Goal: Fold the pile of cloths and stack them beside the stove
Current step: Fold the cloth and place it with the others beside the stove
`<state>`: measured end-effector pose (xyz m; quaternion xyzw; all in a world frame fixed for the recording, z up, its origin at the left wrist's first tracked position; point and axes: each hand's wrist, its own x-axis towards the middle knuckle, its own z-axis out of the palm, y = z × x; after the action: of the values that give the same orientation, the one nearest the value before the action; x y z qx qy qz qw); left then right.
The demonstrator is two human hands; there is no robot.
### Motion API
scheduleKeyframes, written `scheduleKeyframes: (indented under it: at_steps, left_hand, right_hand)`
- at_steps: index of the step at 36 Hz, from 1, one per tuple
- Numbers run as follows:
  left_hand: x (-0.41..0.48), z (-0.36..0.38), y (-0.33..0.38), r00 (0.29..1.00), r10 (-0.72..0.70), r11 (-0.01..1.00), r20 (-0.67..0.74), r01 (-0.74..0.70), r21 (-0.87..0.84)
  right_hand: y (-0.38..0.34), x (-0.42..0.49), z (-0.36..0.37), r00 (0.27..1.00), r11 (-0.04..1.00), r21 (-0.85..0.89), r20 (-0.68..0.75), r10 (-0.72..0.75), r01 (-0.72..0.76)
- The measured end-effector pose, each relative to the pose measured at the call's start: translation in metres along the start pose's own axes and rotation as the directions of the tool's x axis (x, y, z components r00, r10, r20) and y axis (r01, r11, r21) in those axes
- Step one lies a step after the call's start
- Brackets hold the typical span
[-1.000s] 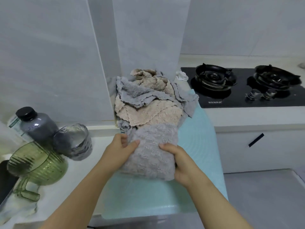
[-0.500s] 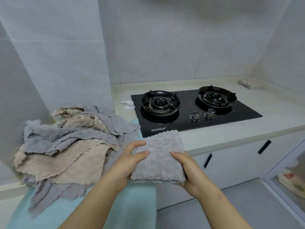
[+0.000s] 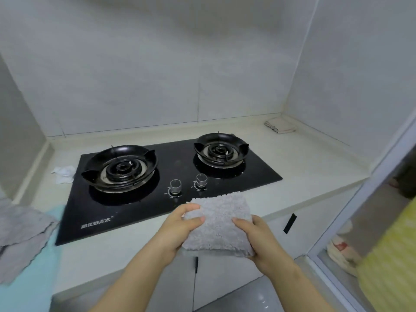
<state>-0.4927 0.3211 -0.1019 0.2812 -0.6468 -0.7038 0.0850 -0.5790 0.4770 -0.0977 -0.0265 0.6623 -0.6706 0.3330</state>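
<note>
Both left hand (image 3: 177, 229) and right hand (image 3: 260, 239) pinch the folded grey cloth (image 3: 220, 221), thumbs on top; it has travelled right, seemingly over the front of the gas stove (image 3: 175, 158).

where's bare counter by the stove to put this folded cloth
Widest bare counter lies right of the stove, between its edge, the side wall and the rag in the back corner. The front strip is narrow. Left is crowded: a white scrap, unfolded cloths.

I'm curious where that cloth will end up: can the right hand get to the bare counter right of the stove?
Probably yes. The right hand, holding the folded grey cloth with the left hand, is near the front of the stove, and nothing stands between it and that counter.
</note>
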Motion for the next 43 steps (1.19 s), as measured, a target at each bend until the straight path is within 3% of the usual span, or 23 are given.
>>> scheduleKeyframes:
  at_steps: [20,29,43]
  left_hand:
    - [0.285,0.176,0.086,0.99,-0.011,1.0,0.143,0.011,-0.003]
    - [0.38,0.224,0.109,0.995,-0.05,0.989,0.087,0.061,-0.132]
    - [0.517,0.314,0.127,0.97,-0.11,0.986,-0.217,0.079,-0.149]
  right_hand:
    - [-0.138,0.247,-0.154,0.977,0.998,-0.001,-0.203,-0.068,0.069]
    - [-0.181,0.361,-0.205,0.988,0.997,-0.009,-0.133,-0.074,0.074]
    - [-0.249,0.51,-0.283,0.983,0.999,0.009,0.182,0.037,-0.039]
